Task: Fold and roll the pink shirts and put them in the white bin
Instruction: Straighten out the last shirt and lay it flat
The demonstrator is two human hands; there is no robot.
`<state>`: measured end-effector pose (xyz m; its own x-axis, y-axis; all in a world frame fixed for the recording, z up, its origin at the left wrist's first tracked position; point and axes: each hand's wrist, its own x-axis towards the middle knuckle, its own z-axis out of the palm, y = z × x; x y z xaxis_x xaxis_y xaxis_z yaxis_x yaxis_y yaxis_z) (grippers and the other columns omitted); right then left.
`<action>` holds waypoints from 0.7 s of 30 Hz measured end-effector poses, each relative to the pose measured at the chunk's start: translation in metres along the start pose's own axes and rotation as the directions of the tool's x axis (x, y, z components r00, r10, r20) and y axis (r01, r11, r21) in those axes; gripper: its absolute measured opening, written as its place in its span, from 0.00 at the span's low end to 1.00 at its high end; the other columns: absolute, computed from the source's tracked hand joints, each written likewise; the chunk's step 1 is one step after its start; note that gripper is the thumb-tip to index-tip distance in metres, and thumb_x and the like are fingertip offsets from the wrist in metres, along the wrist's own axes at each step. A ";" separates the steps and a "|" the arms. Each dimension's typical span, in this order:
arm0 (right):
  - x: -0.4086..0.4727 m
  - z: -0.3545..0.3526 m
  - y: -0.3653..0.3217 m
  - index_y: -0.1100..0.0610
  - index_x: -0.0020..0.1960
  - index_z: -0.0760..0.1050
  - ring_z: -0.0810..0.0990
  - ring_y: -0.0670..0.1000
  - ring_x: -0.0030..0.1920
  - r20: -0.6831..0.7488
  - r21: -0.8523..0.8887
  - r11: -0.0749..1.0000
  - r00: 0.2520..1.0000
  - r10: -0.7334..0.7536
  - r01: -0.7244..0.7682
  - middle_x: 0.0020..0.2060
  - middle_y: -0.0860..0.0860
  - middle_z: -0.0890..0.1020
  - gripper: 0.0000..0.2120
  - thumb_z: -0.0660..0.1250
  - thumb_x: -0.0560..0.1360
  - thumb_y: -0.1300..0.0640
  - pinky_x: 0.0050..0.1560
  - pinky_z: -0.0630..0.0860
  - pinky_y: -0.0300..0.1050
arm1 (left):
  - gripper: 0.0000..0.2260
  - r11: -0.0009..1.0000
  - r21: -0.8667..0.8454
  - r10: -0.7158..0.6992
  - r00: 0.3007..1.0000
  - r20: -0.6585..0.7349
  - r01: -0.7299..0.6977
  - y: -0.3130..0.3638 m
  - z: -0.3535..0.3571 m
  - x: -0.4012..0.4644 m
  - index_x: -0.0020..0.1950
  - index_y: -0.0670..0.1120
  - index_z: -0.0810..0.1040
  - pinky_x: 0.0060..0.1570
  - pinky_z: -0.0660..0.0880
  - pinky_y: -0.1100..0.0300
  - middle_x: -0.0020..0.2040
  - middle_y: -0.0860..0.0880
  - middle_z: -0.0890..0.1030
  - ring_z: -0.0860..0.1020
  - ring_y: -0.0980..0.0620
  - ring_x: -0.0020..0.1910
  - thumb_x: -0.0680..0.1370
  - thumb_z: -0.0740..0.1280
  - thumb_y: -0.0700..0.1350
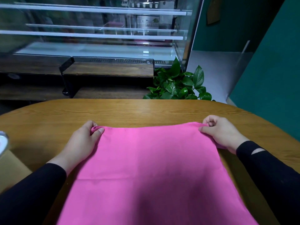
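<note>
Folding step: pink shirt [151, 168] spread at frame centre.
Left hand [84, 140] and right hand [222, 133] pinch its far corners; next, likely fold toward the body.

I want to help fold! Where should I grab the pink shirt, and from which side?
Grab the pink shirt at its two far corners, coming in from each side. It lies flat on the table, so only the edges give something to pinch. The left hand and right hand already pinch those corners, thumbs on top.
</note>
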<state>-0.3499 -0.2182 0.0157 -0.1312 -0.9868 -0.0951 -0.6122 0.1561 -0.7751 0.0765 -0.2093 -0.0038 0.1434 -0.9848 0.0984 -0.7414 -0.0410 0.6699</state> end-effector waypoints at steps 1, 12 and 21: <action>0.003 -0.001 0.002 0.60 0.45 0.77 0.66 0.44 0.22 -0.019 0.029 1.000 1.000 0.003 -0.003 0.30 0.53 0.72 0.07 0.74 0.76 0.59 0.19 0.62 0.34 | 0.10 1.000 -0.006 -0.007 1.000 -0.002 0.007 -0.001 0.002 0.002 0.43 0.46 0.72 0.37 0.66 0.52 0.34 0.47 0.77 0.74 0.49 0.36 0.81 0.67 0.48; -0.004 0.022 -0.012 0.51 0.58 0.74 0.74 0.51 0.55 -0.188 -0.685 0.714 0.912 -0.364 0.144 0.52 0.48 0.77 0.10 0.67 0.79 0.49 0.62 0.67 0.56 | 0.13 0.853 0.480 0.303 0.944 -0.133 -0.206 0.008 0.006 0.006 0.60 0.44 0.76 0.47 0.72 0.46 0.51 0.42 0.78 0.77 0.38 0.50 0.78 0.70 0.48; -0.060 0.128 -0.033 0.55 0.79 0.60 0.58 0.53 0.79 0.289 -0.585 0.707 0.917 -0.276 0.397 0.80 0.51 0.61 0.28 0.50 0.84 0.42 0.78 0.54 0.56 | 0.33 0.814 0.447 0.264 0.921 0.285 -0.372 0.022 0.061 -0.047 0.79 0.52 0.64 0.77 0.58 0.46 0.80 0.50 0.62 0.60 0.52 0.79 0.78 0.41 0.63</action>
<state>-0.2223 -0.1701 -0.0327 0.2741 -0.9602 -0.0535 -0.9411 -0.2563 -0.2207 0.0136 -0.1746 -0.0390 -0.2504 -0.9664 0.0583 -0.9497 0.2569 0.1793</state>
